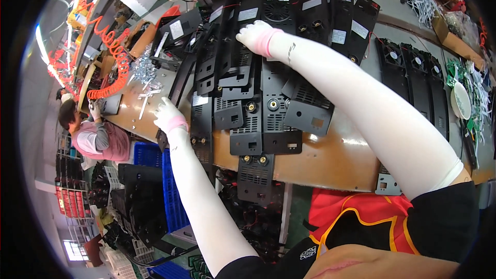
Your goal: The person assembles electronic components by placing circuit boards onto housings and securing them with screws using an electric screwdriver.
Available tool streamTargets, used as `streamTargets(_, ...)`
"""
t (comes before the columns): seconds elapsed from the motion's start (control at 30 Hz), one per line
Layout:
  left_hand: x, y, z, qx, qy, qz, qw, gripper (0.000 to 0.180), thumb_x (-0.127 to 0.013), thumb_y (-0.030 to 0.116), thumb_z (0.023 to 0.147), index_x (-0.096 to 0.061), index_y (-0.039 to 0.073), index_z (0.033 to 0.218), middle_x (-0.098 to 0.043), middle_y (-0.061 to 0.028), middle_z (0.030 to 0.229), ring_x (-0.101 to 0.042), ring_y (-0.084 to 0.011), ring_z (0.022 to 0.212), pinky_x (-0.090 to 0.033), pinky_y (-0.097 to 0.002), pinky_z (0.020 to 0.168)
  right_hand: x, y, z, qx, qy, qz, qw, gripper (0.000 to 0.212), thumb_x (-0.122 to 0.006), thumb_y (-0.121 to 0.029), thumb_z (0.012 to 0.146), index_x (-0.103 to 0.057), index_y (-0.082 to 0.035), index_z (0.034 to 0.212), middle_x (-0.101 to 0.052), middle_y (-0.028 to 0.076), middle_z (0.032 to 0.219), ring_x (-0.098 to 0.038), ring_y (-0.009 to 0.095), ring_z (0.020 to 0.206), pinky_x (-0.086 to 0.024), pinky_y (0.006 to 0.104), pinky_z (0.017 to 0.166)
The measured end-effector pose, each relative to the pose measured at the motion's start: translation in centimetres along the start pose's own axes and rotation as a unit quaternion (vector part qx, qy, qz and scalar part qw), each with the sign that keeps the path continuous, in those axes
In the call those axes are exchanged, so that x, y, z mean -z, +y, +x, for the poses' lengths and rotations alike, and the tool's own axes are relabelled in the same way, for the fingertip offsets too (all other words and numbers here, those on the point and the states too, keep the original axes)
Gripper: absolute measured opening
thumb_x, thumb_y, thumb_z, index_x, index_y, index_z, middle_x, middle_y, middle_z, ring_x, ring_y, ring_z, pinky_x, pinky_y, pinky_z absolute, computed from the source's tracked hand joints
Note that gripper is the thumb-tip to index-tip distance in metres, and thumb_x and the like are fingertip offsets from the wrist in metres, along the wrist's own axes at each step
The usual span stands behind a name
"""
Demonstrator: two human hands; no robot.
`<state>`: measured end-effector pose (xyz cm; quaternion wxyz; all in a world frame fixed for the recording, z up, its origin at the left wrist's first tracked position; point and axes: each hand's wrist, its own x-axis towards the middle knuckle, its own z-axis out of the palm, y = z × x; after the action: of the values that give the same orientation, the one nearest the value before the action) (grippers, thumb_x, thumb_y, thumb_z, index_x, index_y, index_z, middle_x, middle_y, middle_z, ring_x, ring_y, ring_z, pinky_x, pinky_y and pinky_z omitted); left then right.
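My left hand (171, 117), in a white glove with a pink cuff, is beside a long narrow black panel (181, 80) at the left of the pile. Its fingers look apart, and I see nothing between them. Farther off, my right hand (256, 39), gloved the same way, is over the heap of black metal housings (248, 80). The right fingers are curled toward the left, by a tall black panel (225, 33); what they hold, if anything, is hidden. Several housings overlap below it, with vent slots, square cutouts and brass-coloured fittings. One housing (254, 181) juts over the table's near edge.
Loose screws (146, 70) lie at the left, beneath a coiled orange hose (111, 85). Black housings with fans (416, 64), a white bowl (460, 101) and cable bundles (421, 8) are at the right. A co-worker in pink (101, 137) is at the far left, beyond blue crates (175, 196).
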<state>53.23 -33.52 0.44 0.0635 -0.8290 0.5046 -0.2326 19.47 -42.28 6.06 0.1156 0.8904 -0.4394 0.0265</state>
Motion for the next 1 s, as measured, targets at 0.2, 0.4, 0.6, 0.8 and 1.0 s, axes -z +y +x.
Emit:
streamTargets(0.2,-2.1,0.4,2.6,-0.029,-0.058,-0.085,0.994,0.024,-0.052,0.023,0.093,-0.056,0.010,0.113,-0.067,-0.0156,0.105,-0.067,-0.0338,0.095,-0.054,-0.0459,0.079,-0.4,1.2,2.2,0.086,-0.062,-0.067,0.992,0.029,-0.054,-0.014,0.088,-0.060,-0.002,0.114,-0.061,0.014,0.116,-0.061,0.030,0.108,-0.051,0.0399,0.088)
streamTargets(0.4,-1.2,0.9,2.3,-0.058,-0.003,-0.109,0.992,0.027,-0.056,0.027,0.090,-0.057,0.013,0.114,-0.067,-0.0134,0.106,-0.067,-0.0323,0.094,-0.054,-0.0452,0.075,1.5,0.2,-0.5,0.178,-0.020,-0.050,0.983,0.018,-0.059,-0.013,0.082,-0.068,-0.005,0.095,-0.069,0.011,0.090,-0.068,0.029,0.092,-0.055,0.0389,0.071)
streamTargets(0.6,2.3,0.7,1.1,-0.154,0.163,-0.116,0.968,0.029,-0.062,0.022,0.086,-0.060,0.014,0.114,-0.065,-0.0118,0.107,-0.066,-0.0314,0.091,-0.053,-0.0423,0.075,-0.4,-0.9,-0.1,0.241,0.029,-0.063,0.968,0.014,-0.059,-0.017,0.080,-0.068,-0.007,0.087,-0.070,0.007,0.085,-0.069,0.028,0.081,-0.055,0.0435,0.066)
streamTargets(0.8,11.5,3.0,0.8,-0.137,0.119,-0.199,0.963,0.028,-0.062,0.017,0.085,-0.060,0.011,0.113,-0.066,-0.0146,0.099,-0.065,-0.0338,0.093,-0.051,-0.0441,0.078,-1.5,-3.3,2.5,0.177,-0.133,-0.157,0.962,0.027,-0.062,-0.026,0.083,-0.072,-0.012,0.103,-0.072,0.005,0.100,-0.069,0.029,0.091,-0.054,0.0554,0.070)
streamTargets(1.0,17.3,3.8,-1.3,-0.101,0.108,-0.216,0.965,0.030,-0.057,0.034,0.092,-0.062,0.011,0.112,-0.069,-0.0162,0.095,-0.066,-0.0384,0.088,-0.052,-0.0460,0.077,1.3,-6.6,1.6,0.170,-0.154,-0.090,0.969,0.028,-0.062,-0.025,0.083,-0.074,-0.014,0.106,-0.071,0.001,0.100,-0.068,0.026,0.093,-0.053,0.0524,0.069)
